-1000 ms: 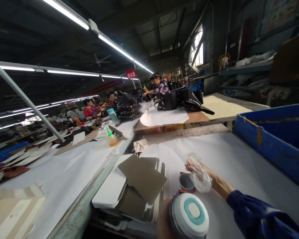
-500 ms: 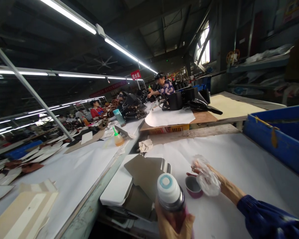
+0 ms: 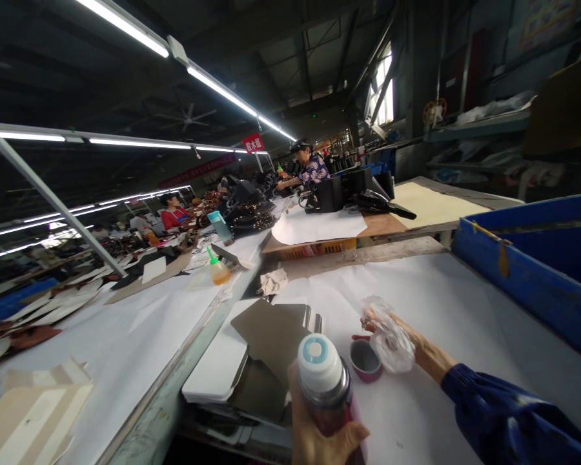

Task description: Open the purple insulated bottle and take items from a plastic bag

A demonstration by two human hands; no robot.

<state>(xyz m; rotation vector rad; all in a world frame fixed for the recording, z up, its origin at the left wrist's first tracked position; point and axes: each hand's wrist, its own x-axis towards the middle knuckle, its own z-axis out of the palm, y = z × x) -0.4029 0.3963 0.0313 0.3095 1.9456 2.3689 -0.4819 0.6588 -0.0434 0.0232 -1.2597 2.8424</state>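
My left hand (image 3: 322, 445) is closed around a thermos flask (image 3: 319, 371) with a white and light-blue top and a purplish body, held upright at the bottom middle. To its right, a small reddish cup (image 3: 365, 361) with a grey inside stands on the white-covered table. Just beyond the cup, my right hand (image 3: 401, 325) has its fingers closed on a crumpled clear plastic bag (image 3: 393, 347). The bag hangs beside the cup's rim and partly hides that hand; whether it touches the cup, I cannot tell.
Stacked grey and white boards (image 3: 266, 329) lie left of the flask, near crumpled paper (image 3: 274, 281). A glue bottle (image 3: 219, 272) with a green nozzle and a teal-lidded bottle (image 3: 221, 227) stand farther off. A blue bin (image 3: 527, 274) borders the right. A co-worker (image 3: 312, 169) works beyond.
The whole view has swung slightly right, so things appear farther left. Both hands keep their hold on the flask and the plastic bag, with little other movement.
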